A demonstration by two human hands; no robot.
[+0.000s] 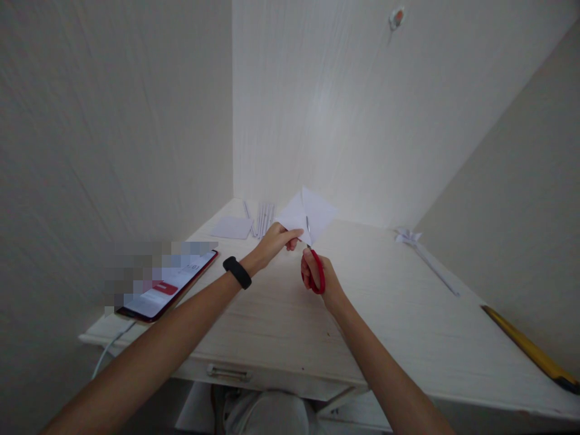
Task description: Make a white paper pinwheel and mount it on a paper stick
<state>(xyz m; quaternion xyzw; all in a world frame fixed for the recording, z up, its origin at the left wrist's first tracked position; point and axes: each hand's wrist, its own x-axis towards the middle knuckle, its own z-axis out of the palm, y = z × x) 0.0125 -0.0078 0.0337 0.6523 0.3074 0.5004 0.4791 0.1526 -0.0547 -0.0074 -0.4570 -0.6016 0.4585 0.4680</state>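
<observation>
My left hand (pixel 277 240) pinches the lower left edge of a white square of paper (pixel 317 211), held up above the desk (pixel 281 314). A black band (pixel 237 272) circles that wrist. My right hand (pixel 322 279) grips red-handled scissors (pixel 316 270), fingers through the loops. The blades point upward into the paper's lower edge, near its middle. The two hands are close together, the right one just below and to the right of the left.
A phone (pixel 168 291) with a lit screen lies at the desk's left edge, a cable hanging from it. A white sheet (pixel 232 227) and thin paper strips (pixel 263 216) lie at the back. A paper pinwheel on a stick (pixel 423 254) and a yellow ruler (pixel 528 348) lie on the right.
</observation>
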